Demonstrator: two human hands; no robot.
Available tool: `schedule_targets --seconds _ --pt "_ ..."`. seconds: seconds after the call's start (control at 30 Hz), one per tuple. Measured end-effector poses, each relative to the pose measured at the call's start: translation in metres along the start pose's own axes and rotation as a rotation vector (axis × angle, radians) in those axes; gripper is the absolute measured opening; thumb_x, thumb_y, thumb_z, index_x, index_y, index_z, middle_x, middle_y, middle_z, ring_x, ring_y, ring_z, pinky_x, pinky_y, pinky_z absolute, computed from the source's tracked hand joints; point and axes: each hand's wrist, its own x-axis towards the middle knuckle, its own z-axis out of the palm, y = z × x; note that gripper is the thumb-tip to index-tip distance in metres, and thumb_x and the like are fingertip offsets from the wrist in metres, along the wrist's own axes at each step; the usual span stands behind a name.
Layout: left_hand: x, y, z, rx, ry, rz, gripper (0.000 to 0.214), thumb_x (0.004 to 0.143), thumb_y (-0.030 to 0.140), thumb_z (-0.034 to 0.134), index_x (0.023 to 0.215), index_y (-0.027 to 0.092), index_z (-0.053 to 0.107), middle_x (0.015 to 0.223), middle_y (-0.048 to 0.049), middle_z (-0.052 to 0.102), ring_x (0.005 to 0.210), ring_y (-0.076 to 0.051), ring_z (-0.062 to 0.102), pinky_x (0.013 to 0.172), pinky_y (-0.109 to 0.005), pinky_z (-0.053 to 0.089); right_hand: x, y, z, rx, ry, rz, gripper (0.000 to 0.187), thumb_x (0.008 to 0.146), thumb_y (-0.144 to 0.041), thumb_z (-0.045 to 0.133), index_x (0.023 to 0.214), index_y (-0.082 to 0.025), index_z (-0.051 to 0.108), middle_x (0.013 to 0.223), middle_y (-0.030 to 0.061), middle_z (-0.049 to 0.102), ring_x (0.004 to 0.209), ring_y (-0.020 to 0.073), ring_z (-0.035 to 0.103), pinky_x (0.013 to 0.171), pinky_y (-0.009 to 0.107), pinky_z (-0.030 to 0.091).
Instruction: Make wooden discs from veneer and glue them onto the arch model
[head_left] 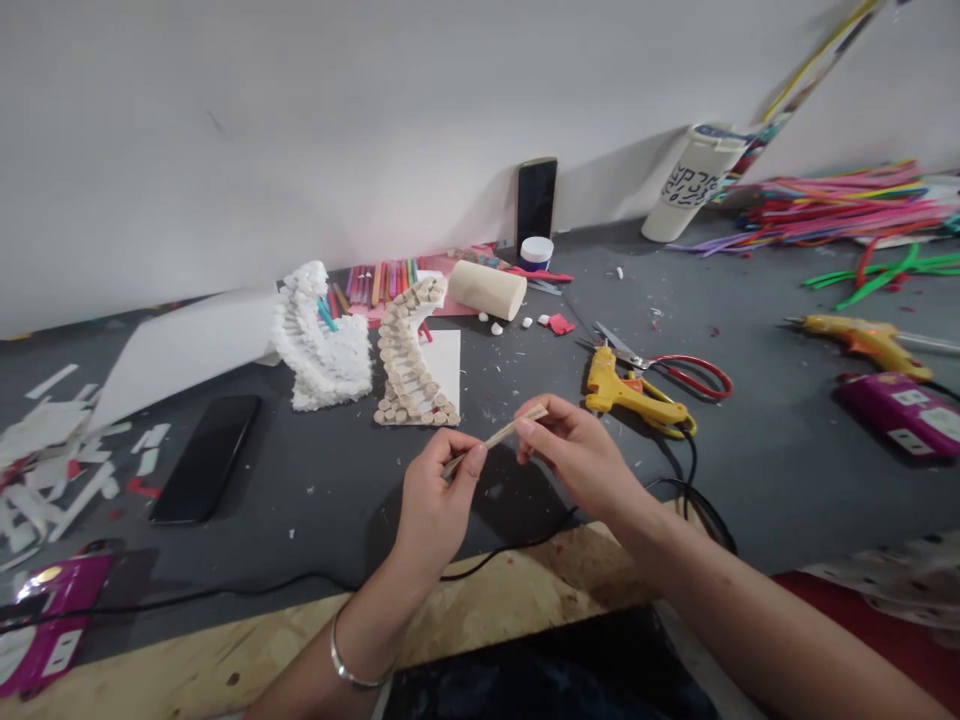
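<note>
A narrow beige strip [504, 433] is held between both hands above the front of the table. My left hand [442, 490] pinches its lower left end between thumb and fingers. The upper right end is in the fingertips of my right hand [574, 445]. Just behind the hands stands a curved stair-like model [409, 355] covered in small beige discs. To its left is a similar model [319, 345] with a rough white covering. A beige cylinder [487, 289] lies behind them. The yellow glue gun [630, 388] rests right of my right hand, beside red-handled scissors [686, 372].
A black phone [206, 458] and white scraps [45, 470] lie at left. Another phone [536, 200] leans on the wall near a white tumbler [694, 185]. Colourful pipe cleaners [847, 208], a second glue gun [862, 338] and a purple power strip [904, 412] are at right. A black cable [517, 546] crosses the front edge.
</note>
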Motion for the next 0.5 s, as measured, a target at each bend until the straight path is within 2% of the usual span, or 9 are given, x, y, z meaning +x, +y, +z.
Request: schedule_targets --seconds 0.07,0.17,0.27,0.37,0.5 --pt "-0.002 0.001 0.001 -0.012 0.0 0.001 0.022 0.089 0.038 0.056 0.077 0.019 0.06 0.065 0.0028 0.058 0.061 -0.012 0.051 0.058 -0.023 0.039 0.002 0.001 0.008 0.049 -0.106 0.039 0.028 0.078 -0.042 0.072 0.092 -0.02 0.063 0.073 -0.0026 0.062 0.059 0.0106 0.058 0.059 0.026 0.049" --pt "-0.002 0.001 0.0 0.015 -0.005 0.016 0.023 0.089 0.038 0.055 0.077 0.02 0.061 0.069 0.001 0.063 0.065 -0.013 0.056 0.064 -0.024 0.042 0.004 0.0 0.018 0.049 -0.192 0.053 0.026 0.076 -0.041 0.075 0.084 -0.019 0.064 0.07 -0.0016 0.064 0.059 0.011 0.058 0.058 0.026 0.049" --pt "-0.001 -0.001 -0.002 0.057 0.03 0.029 0.022 0.089 0.038 0.056 0.08 0.02 0.064 0.075 -0.0007 0.067 0.072 -0.015 0.061 0.071 -0.027 0.044 0.007 0.0 0.021 0.044 -0.135 -0.01 0.025 0.073 -0.04 0.077 0.077 -0.019 0.064 0.073 -0.0007 0.067 0.059 0.0105 0.058 0.058 0.025 0.049" --pt "0.001 -0.004 -0.005 0.071 0.072 0.032 0.018 0.088 0.037 0.06 0.082 0.021 0.064 0.075 0.0003 0.068 0.072 -0.015 0.061 0.07 -0.026 0.044 0.008 0.001 0.02 0.063 -0.076 -0.039 0.025 0.074 -0.038 0.077 0.075 -0.019 0.062 0.081 0.0015 0.072 0.059 0.0103 0.06 0.055 0.025 0.05" --pt "0.002 -0.008 -0.007 0.057 0.079 0.002 0.018 0.087 0.038 0.062 0.084 0.021 0.065 0.075 0.0012 0.069 0.07 -0.014 0.062 0.067 -0.024 0.045 0.008 0.005 0.018 0.14 -0.086 -0.048 0.025 0.081 -0.037 0.072 0.076 -0.02 0.054 0.088 0.0045 0.076 0.063 0.0123 0.066 0.051 0.024 0.051"
